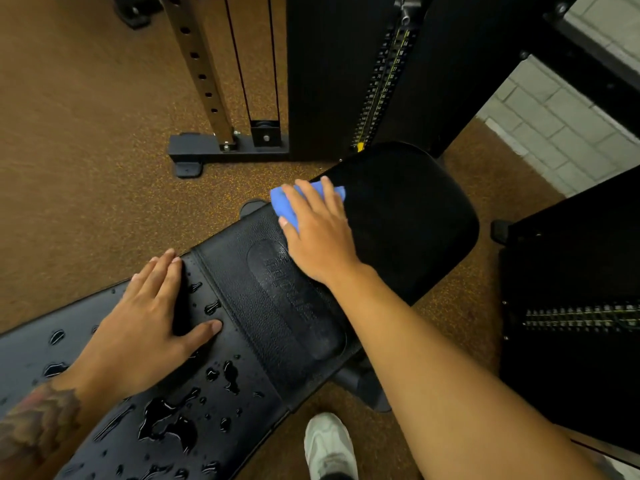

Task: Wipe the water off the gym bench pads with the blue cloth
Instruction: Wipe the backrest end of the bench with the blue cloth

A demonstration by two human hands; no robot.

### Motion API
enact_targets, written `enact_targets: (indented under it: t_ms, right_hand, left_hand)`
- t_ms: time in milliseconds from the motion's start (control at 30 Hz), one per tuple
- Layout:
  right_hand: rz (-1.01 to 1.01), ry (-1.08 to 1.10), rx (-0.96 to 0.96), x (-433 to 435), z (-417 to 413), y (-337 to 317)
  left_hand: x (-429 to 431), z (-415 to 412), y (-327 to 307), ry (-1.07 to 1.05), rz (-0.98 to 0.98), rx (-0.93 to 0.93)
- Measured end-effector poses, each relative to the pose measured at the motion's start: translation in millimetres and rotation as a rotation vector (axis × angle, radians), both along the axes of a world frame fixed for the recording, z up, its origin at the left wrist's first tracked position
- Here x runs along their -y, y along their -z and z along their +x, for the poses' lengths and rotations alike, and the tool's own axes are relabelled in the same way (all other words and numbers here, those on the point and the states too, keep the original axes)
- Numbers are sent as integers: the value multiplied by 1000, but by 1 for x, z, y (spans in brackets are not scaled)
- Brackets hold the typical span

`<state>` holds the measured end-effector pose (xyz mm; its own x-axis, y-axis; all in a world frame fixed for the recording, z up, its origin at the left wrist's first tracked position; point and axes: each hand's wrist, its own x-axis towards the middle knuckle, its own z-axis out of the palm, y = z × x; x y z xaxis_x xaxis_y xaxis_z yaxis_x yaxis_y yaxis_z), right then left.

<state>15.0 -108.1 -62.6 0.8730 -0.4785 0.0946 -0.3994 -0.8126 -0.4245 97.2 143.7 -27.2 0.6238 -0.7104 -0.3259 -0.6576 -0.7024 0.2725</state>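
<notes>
On two bench pads (249, 393) — right hand (318, 233) flat on one blue cloth (287, 206), left hand (145, 323) flat, empty

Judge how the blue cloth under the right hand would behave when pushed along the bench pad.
Probably floppy: the blue cloth bunches in soft folds under the right hand. Likely light, since flat fingers alone press it. It should glide: water beads on the slick bench pad.
</notes>
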Motion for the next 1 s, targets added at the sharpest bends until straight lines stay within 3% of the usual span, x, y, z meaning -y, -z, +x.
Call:
enact_targets:
  t_ms: [133, 300, 467, 600, 667, 733, 867, 1000]
  right_hand:
    - [-27, -179, 47, -28, -15, -2]
    - [48, -371, -53, -84, -108, -14]
    - [-9, -17, -61, -40, -179, -7]
    - [-64, 263, -124, 24, -130, -6]
    - [-70, 249, -114, 29, -88, -3]
    - [-66, 95, -87, 8, -66, -2]
    - [-34, -217, -88, -23, -109, -11]
    - [-47, -23, -136, 20, -145, -11]
  left_hand:
    - [0, 0, -1, -2, 5, -2]
    - [1, 1, 0, -10, 24, -4]
    - [2, 4, 0, 5, 33, -11]
    - [2, 3, 1, 5, 25, -1]
    - [2, 1, 1, 5, 20, 3]
    - [1, 0, 1, 8, 25, 3]
    - [1, 2, -1, 10, 17, -4]
    - [1, 2, -3, 7, 6, -19]
